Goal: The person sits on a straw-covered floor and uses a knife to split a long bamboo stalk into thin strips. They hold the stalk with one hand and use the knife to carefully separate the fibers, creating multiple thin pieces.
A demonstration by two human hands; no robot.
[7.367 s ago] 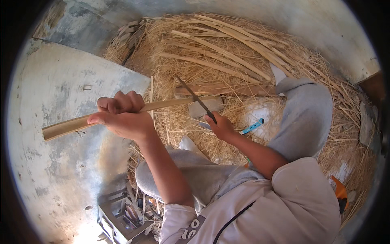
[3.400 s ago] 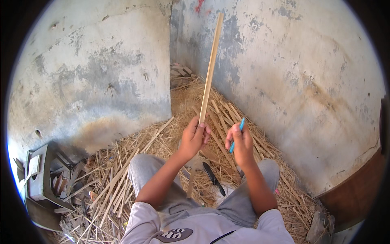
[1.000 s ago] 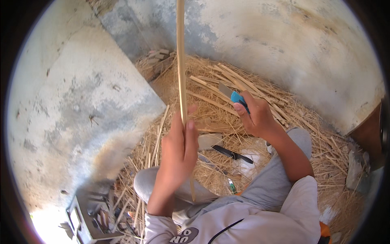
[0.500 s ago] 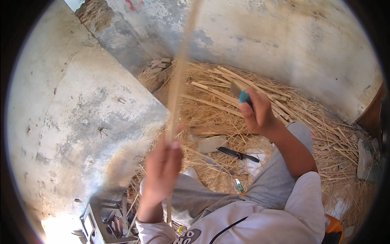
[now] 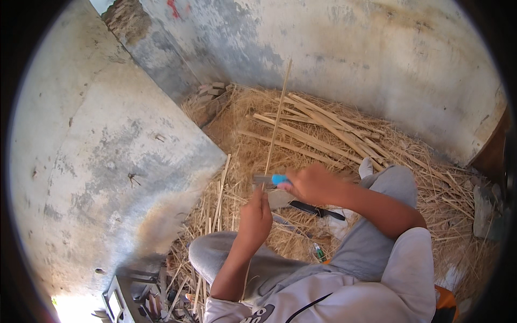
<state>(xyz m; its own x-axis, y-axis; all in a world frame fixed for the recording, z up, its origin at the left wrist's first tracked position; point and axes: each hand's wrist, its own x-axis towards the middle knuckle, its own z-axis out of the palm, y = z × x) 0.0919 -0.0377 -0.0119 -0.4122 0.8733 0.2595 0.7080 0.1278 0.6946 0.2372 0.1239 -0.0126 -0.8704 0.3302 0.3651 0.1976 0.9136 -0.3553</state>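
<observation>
A long, thin bamboo strip (image 5: 278, 118) is pinched in my left hand (image 5: 254, 219). From there it slants up and away towards the back wall, and a thin tail of it shows by my left forearm. My right hand (image 5: 314, 184) is closed round the blue handle of a knife (image 5: 279, 180). Its short, broad blade points left and lies across the strip, just beyond my left fingertips. A black knife (image 5: 316, 210) rests below my right hand, beside a flat grey block (image 5: 279, 199) that my hands partly cover.
Split bamboo strips (image 5: 312, 135) and shavings (image 5: 431, 191) cover the floor. Worn walls (image 5: 140, 140) stand at the left and back. A frame-like box (image 5: 123, 301) with scraps sits at the lower left. A small green object (image 5: 319, 251) lies between my legs.
My left hand has moved right and the strip has swung to lean away from me. My right hand has come down and left, bringing the knife blade onto the strip.
</observation>
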